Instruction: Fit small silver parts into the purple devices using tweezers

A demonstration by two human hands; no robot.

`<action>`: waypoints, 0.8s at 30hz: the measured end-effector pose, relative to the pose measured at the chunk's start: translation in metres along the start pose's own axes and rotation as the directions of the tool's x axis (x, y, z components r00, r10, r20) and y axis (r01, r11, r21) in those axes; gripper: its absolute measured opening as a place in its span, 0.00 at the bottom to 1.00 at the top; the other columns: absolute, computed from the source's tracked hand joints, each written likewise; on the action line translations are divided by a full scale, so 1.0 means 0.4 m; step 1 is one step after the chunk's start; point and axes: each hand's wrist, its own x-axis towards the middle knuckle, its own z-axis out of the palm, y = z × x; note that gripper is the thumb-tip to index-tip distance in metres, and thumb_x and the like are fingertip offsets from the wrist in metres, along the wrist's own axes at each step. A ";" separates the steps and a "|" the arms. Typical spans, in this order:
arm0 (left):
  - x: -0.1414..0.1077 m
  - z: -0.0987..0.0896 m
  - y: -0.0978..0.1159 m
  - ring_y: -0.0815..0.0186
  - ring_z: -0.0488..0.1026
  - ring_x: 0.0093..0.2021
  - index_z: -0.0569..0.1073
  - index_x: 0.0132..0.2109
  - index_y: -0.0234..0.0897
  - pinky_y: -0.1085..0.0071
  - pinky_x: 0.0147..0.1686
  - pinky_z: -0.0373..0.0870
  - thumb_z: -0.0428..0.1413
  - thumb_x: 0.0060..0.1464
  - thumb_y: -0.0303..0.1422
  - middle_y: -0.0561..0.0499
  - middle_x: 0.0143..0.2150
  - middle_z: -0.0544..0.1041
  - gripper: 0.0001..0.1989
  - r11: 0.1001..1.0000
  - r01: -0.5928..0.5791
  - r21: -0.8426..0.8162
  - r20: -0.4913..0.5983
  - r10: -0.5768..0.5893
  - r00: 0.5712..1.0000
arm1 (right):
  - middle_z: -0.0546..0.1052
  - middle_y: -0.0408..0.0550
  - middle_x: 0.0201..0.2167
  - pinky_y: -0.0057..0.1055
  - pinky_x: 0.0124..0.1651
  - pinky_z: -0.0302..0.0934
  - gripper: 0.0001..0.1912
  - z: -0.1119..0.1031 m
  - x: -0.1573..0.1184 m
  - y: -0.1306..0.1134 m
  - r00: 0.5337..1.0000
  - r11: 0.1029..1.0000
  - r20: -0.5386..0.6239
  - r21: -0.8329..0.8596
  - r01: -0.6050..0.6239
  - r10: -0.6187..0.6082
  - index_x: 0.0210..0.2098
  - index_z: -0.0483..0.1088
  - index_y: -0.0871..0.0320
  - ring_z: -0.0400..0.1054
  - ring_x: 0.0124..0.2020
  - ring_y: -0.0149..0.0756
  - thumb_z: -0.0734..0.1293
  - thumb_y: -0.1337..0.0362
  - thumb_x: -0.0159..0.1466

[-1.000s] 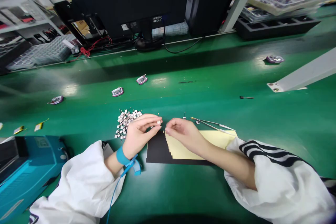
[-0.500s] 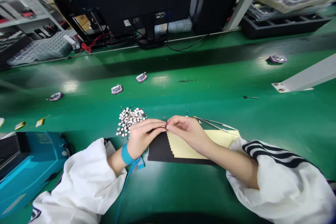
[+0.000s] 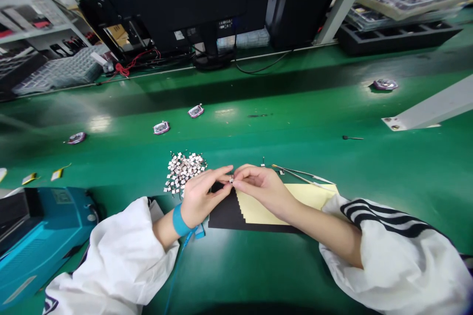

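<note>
At the middle of the green table (image 3: 229,266), the left hand (image 3: 201,194) and the right hand (image 3: 266,192) meet with their fingertips at one small white piece (image 3: 231,181). The right thumb and finger are nearly closed and pinch it, I think because such a tiny thing needs only the tips. The left fingers are a little apart, beside the piece; if they also press it, I cannot tell.

Taking the piece as the clock centre, the pile of similar pieces (image 3: 185,170) lies toward ten o'clock, near the left hand, perhaps for an easy reach. Toward six o'clock is the black sheet (image 3: 224,211), and toward four the stepped yellow sheets (image 3: 258,210) lie on it, under the right forearm. At three o'clock rests a thin two-armed tool (image 3: 321,178), maybe laid aside to free the fingers.
</note>
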 end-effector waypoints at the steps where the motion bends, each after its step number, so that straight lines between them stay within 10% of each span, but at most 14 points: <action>1: 0.001 0.000 0.000 0.73 0.72 0.32 0.66 0.47 0.37 0.79 0.37 0.69 0.55 0.47 0.23 0.54 0.31 0.75 0.17 1.000 -0.004 0.007 0.009 0.004 1.000 | 0.67 0.44 0.30 0.28 0.41 0.58 0.03 -0.001 0.002 0.000 1.000 1.000 0.005 -0.009 0.002 -0.002 0.25 0.68 0.62 0.64 0.34 0.27 0.66 0.67 0.53; 17: -0.001 0.005 -0.009 0.75 0.72 0.30 0.67 0.43 0.35 0.82 0.35 0.69 0.56 0.47 0.24 0.54 0.31 0.75 0.14 0.997 0.066 -0.050 0.104 -0.061 0.993 | 0.72 0.43 0.23 0.30 0.37 0.61 0.13 -0.012 0.011 -0.003 0.978 0.980 -0.060 0.015 -0.201 0.201 0.21 0.63 0.62 0.67 0.27 0.29 0.71 0.63 0.44; 24: 0.017 -0.012 -0.019 0.71 0.70 0.35 0.66 0.37 0.34 0.77 0.36 0.69 0.55 0.48 0.26 0.51 0.34 0.73 0.07 0.998 -0.064 0.018 0.220 0.059 0.974 | 0.71 0.42 0.25 0.27 0.32 0.63 0.14 -0.032 0.013 -0.028 0.991 0.895 0.011 -0.429 -0.118 0.136 0.35 0.61 0.60 0.67 0.27 0.28 0.66 0.68 0.49</action>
